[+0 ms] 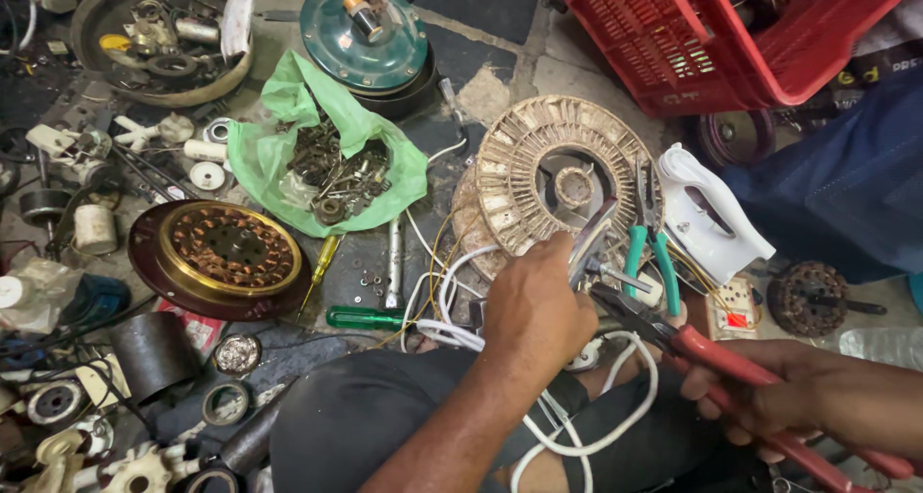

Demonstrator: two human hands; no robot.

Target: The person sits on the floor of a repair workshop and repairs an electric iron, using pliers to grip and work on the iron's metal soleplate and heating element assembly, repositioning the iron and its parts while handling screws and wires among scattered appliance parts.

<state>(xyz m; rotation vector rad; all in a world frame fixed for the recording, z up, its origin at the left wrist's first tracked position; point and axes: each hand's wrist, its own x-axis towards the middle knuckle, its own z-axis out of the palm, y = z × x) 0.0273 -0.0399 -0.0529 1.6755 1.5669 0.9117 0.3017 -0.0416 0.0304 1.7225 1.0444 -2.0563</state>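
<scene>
Clearly the work is mid-way: the pale ring-shaped stator (538, 166) lies on the floor just ahead of the person's knees, its slots looking bare of copper, with white wires (452, 301) and thin yellowish leads trailing from its near edge. The left hand (538, 306) is closed in a pinch over that near edge, where wires and a metal tool blade meet; what exactly sits between the fingertips is hidden by the knuckles. The right hand (798, 397) is wrapped tight around the red handles of a pair of pliers (692, 344), whose dark jaws point towards the left hand and appear to reach the wire bundle there. Judging from this, stripping or lead preparation is under way and nothing is rewound yet. By contrast, another stator with copper coils (226, 248) sits complete in its brown housing to the left. Loose screws and nuts fill a green plastic bag (288, 118), a green-handled screwdriver (361, 317) lies near the knee, teal-handled cutters (654, 258) rest beside the ring, and a red crate (711, 32) stands beyond
</scene>
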